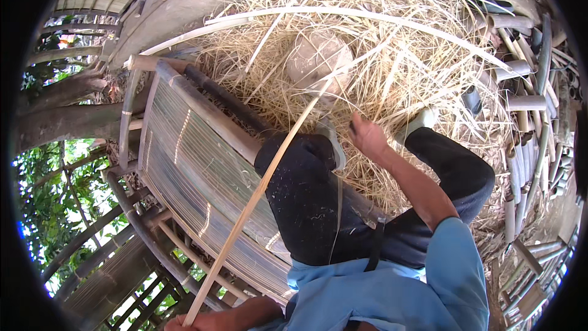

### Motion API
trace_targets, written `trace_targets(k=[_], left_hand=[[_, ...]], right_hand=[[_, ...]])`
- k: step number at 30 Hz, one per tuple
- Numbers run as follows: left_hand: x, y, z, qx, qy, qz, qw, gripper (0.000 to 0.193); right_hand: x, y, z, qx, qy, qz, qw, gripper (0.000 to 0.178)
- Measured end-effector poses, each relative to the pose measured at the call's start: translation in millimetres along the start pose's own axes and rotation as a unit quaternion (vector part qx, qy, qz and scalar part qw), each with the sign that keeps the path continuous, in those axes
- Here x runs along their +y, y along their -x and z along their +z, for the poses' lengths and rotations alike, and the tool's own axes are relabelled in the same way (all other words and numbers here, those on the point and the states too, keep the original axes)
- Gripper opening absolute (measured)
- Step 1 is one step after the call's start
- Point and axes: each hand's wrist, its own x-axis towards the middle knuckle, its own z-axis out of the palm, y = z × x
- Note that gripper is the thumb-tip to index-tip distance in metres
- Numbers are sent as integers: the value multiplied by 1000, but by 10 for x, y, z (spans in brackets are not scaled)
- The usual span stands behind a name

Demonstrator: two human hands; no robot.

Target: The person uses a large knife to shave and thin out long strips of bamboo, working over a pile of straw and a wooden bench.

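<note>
Left hand: down at 7 o'clock (179, 323), fingers wrapped round the strip, partly cropped
Long strip: pale bamboo-looking piece (249, 208), slants from 7 o'clock up toward 12
Right hand: near centre, 3 o'clock-ish (370, 141), mostly curled on something dark, can't tell what
Stump: 12 o'clock (312, 55), shavings (410, 79) all round

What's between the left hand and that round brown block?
In the head view, a long tan bamboo strip, passing over a slatted bamboo panel, black-trousered knee and pale shavings.
</note>
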Motion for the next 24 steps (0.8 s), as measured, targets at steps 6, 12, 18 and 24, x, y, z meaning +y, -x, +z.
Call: trace_targets(k=[6,12,18,24], left_hand=[[-5,-108,-205,-121,213,-126,961,36],[43,-107,116,13,233,-153,960,41],[77,4,-141,-164,388,-172,890,34],[182,128,-157,-155,373,-156,901,28]], right_hand=[[904,-188,289,22,5,71,997,31],[108,67,-186,16,20,44,999,39],[-1341,1182,-992,71,-95,-140,983,29],[-2088,1970,-1359,14,-75,-287,955,32]])
